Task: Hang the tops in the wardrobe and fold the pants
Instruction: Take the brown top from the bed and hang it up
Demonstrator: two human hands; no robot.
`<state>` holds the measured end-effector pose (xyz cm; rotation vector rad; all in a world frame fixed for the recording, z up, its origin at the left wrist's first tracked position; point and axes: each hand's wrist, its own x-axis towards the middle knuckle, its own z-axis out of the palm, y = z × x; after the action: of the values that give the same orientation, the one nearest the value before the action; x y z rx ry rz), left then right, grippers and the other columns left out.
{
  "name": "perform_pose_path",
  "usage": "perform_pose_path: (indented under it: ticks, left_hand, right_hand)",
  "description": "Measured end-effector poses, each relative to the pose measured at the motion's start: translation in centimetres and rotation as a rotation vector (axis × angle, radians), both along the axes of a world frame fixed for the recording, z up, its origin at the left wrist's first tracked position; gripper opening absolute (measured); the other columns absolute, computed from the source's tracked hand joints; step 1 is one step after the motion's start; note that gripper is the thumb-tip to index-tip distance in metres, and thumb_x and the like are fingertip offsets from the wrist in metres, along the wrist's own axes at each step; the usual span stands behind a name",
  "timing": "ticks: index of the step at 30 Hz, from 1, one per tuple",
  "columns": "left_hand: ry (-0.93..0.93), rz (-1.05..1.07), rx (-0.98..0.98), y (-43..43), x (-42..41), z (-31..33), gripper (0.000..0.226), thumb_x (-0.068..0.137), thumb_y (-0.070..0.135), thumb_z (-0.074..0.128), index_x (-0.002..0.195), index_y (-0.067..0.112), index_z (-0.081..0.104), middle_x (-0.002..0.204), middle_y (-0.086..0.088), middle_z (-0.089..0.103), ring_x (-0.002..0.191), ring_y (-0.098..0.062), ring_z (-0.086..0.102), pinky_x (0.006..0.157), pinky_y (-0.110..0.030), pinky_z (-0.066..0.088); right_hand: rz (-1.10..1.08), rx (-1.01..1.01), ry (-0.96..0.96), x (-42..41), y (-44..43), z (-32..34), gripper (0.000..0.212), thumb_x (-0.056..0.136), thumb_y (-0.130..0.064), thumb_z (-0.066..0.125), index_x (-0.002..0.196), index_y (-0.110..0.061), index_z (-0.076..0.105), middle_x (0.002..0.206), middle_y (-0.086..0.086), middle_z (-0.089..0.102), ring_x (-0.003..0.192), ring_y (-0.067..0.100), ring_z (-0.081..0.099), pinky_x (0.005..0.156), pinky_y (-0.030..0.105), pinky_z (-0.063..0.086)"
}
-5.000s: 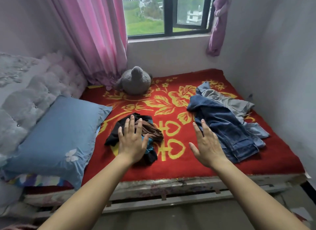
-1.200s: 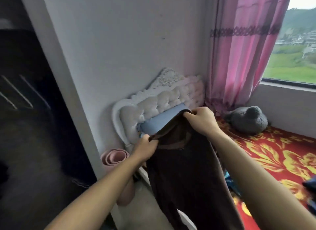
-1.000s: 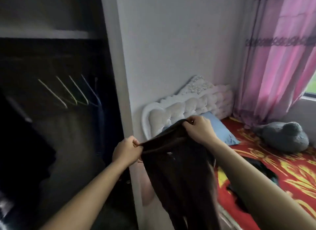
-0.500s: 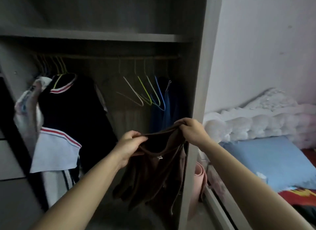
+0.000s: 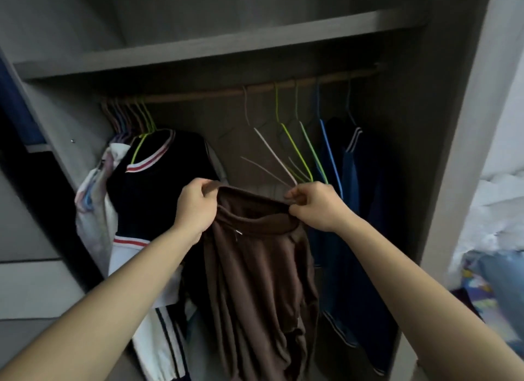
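Observation:
I hold a brown top (image 5: 255,281) up by its neckline in front of the open wardrobe (image 5: 442,125). My left hand (image 5: 195,207) grips the left side of the collar. My right hand (image 5: 314,205) pinches the right side, close below the tips of several empty wire hangers (image 5: 292,151). These hang on the wooden rail (image 5: 255,91). The rest of the top hangs down loosely between my forearms.
A dark top with red and white stripes (image 5: 158,182) hangs at the left of the rail beside a white garment (image 5: 93,205). Blue clothes (image 5: 360,210) hang at the right. A shelf (image 5: 215,46) runs above the rail. The white headboard (image 5: 499,207) shows at far right.
I have turned from the bed to face the wardrobe and lifted the brown top higher, up to the empty hangers. Both hands keep their grip on the collar.

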<state>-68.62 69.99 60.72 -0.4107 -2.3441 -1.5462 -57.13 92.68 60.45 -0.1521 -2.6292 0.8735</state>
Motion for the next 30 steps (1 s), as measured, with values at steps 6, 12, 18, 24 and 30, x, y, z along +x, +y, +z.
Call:
perform_pose_path:
  ticks: [6,12,18,24,30]
  left_hand:
    - [0.22,-0.005,-0.099,-1.1,-3.3,1.5,0.015,0.092,0.016,0.057,0.096,0.026,0.067,0.086,0.011,0.067,0.084,-0.012,0.064,0.076,-0.029,0.05]
    - [0.178,-0.049,-0.017,-1.9,-7.1,1.6,0.015,0.091,0.017,0.057,0.094,0.026,0.068,0.084,0.009,0.068,0.082,-0.013,0.066,0.077,-0.032,0.053]
    - [0.101,-0.152,0.058,-3.4,-11.3,1.4,0.015,0.09,0.013,0.058,0.097,0.02,0.07,0.087,0.007,0.069,0.085,-0.014,0.066,0.084,-0.036,0.055]
    - [0.1,-0.251,0.047,-6.1,-14.7,0.9,0.015,0.092,0.015,0.057,0.097,0.024,0.068,0.087,0.007,0.068,0.084,-0.013,0.065,0.074,-0.028,0.051]
    - [0.055,-0.32,0.141,-6.9,-19.1,0.7,0.012,0.09,0.014,0.06,0.097,0.022,0.067,0.087,0.002,0.07,0.082,-0.019,0.067,0.076,-0.035,0.054]
  right_hand:
    - [0.119,0.024,0.156,-5.0,-2.5,0.7,0.046,0.082,-0.039,0.059,0.124,-0.021,0.066,0.121,0.0,0.063,0.112,0.015,0.059,0.095,0.03,0.048]
    - [-0.313,0.426,0.224,-10.0,-3.3,0.4,0.078,0.091,-0.053,0.056,0.153,-0.013,0.028,0.157,0.02,0.022,0.145,0.038,0.018,0.116,0.05,0.023]
    - [-0.437,0.288,-0.037,-13.3,-4.0,-0.1,0.077,0.095,-0.026,0.06,0.156,-0.015,0.013,0.138,0.017,0.051,0.114,0.037,0.059,0.082,0.045,0.054]
    - [-0.426,-0.153,0.1,-17.4,-7.8,1.6,0.054,0.098,-0.031,0.057,0.144,-0.01,0.041,0.131,0.015,0.059,0.122,0.035,0.056,0.099,0.039,0.047]
    - [-0.513,-0.25,0.366,-19.4,-12.1,3.9,0.033,0.104,-0.024,0.044,0.132,-0.012,0.056,0.114,0.005,0.066,0.103,0.021,0.062,0.083,0.03,0.049]
